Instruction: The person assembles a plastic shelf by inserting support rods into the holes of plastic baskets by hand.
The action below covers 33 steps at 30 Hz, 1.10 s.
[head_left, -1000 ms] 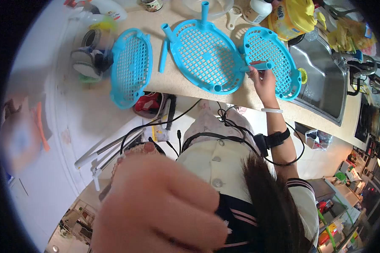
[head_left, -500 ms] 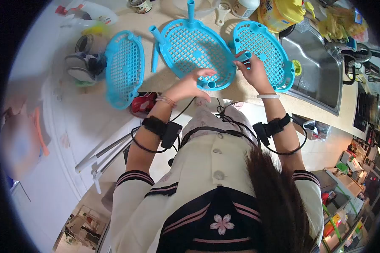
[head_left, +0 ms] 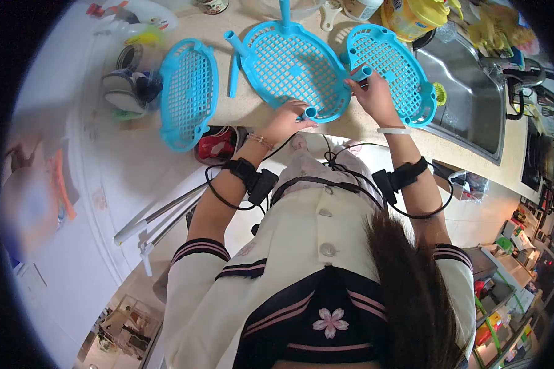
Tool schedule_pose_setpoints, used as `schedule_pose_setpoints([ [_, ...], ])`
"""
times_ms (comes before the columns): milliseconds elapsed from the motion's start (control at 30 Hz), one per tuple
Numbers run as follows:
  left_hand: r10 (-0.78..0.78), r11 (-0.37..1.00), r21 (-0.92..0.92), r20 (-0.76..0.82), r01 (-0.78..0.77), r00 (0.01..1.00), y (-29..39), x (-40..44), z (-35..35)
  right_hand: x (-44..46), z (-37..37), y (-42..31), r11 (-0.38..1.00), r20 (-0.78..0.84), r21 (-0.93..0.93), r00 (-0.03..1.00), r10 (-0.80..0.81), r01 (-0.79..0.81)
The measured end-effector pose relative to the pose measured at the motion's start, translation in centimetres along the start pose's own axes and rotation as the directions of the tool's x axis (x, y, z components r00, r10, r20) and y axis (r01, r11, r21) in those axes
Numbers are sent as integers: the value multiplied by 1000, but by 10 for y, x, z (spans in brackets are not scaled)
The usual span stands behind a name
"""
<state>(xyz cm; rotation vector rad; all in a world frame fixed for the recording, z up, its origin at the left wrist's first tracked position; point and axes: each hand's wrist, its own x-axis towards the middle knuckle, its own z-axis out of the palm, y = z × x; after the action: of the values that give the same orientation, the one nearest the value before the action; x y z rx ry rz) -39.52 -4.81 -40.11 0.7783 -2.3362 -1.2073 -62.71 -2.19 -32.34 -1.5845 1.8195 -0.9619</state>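
Observation:
A blue plastic lattice shelf (head_left: pixel 295 71) lies on the counter before me, with tubes rising from its edge. My left hand (head_left: pixel 286 122) is closed around the front tube (head_left: pixel 311 113), fingers behind it and thumb in front. At the shelf's right edge, my right hand (head_left: pixel 375 101) grips another tube (head_left: pixel 364 72) between thumb and fingers. Two further tubes stand at the back (head_left: pixel 284 12) and the left (head_left: pixel 234 44). A separate blue tube (head_left: pixel 234 77) is just left of the shelf. One more lattice shelf (head_left: pixel 391 74) lies to the right, and a third (head_left: pixel 189 95) to the left.
A steel sink (head_left: pixel 465 92) with a yellow-green strainer (head_left: pixel 439 94) is on the right. Behind the shelves stand a yellow container (head_left: pixel 412 18), a white tub (head_left: pixel 361 8) and a white brush-like item (head_left: pixel 329 15). Dark cables hang from both forearms.
My left hand has closed from a spread pose onto the front tube. My right hand stays on its tube. The whole view has shifted slightly.

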Motion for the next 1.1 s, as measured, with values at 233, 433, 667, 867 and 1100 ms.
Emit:
schedule_pose_setpoints([
  [233,-71,987,-147,12,72,997,6,1,-2,4,-10,-3,997,92,41,993,-74,71],
  [433,-60,996,-62,28,62,998,21,-1,-10,8,-31,-20,968,174,62,953,-249,242],
  [667,-99,979,-172,42,105,994,8,1,-4,6,-24,-11,999,172,3,984,-37,37],
  [867,-87,994,-60,25,88,996,8,0,-4,-10,-55,3,901,-193,-331,914,-357,282],
  [1100,-67,968,-235,97,88,993,53,3,-40,-61,-99,173,825,-594,-44,679,432,-564],
])
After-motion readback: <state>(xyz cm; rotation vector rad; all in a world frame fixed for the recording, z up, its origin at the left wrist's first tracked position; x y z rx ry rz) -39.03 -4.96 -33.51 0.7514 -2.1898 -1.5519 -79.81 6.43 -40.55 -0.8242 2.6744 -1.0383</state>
